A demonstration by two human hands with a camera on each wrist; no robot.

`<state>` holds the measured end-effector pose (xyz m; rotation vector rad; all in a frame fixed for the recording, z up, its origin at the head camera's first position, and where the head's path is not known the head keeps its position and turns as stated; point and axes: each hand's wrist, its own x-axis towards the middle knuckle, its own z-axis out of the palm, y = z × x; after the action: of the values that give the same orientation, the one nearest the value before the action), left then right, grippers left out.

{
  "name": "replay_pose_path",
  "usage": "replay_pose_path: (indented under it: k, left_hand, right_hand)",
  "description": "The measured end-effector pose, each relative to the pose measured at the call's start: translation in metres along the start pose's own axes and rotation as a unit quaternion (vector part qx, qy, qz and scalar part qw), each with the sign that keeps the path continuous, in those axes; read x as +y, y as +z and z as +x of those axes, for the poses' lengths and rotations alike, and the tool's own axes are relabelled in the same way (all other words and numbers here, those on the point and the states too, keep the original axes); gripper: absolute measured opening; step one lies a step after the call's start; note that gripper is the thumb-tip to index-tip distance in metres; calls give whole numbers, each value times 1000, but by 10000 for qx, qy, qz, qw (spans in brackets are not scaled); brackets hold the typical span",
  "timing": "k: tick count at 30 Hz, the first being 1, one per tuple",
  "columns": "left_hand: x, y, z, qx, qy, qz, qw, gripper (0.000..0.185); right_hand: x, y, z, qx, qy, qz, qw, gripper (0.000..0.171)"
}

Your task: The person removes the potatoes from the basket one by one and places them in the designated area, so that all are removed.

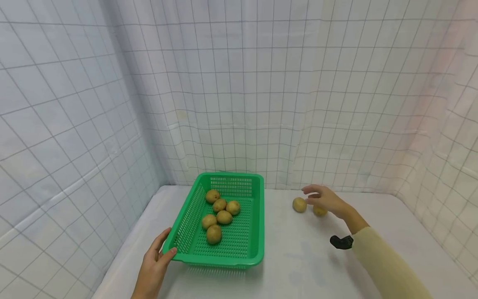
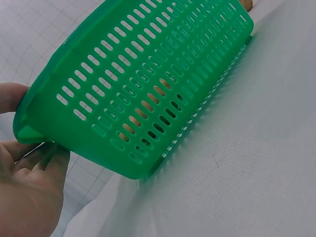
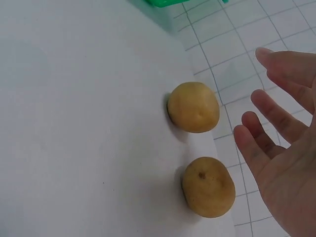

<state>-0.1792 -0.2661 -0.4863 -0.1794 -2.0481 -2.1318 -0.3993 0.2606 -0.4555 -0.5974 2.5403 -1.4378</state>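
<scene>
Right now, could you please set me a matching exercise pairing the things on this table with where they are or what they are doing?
Column one:
1. left hand
2. right hand
3. basket
4. two loose potatoes

Column two:
a. holds six potatoes
b. lie on the table right of the basket
c. grips the basket's near corner
d. hovers open over the loose potatoes

Pairs: 1-c, 2-d, 3-a, 4-b
</scene>
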Motion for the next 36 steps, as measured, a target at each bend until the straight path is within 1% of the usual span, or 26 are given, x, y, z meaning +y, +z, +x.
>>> replay_pose_path:
  k: [8, 12, 15, 19, 26, 33, 36]
  left_hand:
    - [1, 0, 0, 5, 0, 47, 10000, 69]
    - [0, 0, 0, 7, 4, 42, 10000, 69]
    - [0, 0, 0, 3, -6, 22, 10000, 68]
    - [-1, 0, 1, 13, 8, -1, 10000, 68]
    - [0, 0, 0, -38, 131, -49, 9999, 68]
    - [-1, 0, 0, -3, 40, -59, 10000, 68]
    - [-1, 0, 0, -8, 58, -59, 10000, 68]
  right_hand:
    - [-16, 11, 8, -153, -213, 96, 9996, 45]
    - [-23, 17, 11, -213, -337, 46, 9992, 42]
    - [-29, 21, 14, -254, -362, -106, 9990, 40]
    - [-36, 24, 16, -356, -444, -201, 9982, 43]
    - [-45, 29, 24, -491, -682, -260, 9961, 41]
    - [-58, 36, 28, -647, -790, -313, 9943, 41]
    - [-64, 39, 28, -716, -851, -323, 9933, 41]
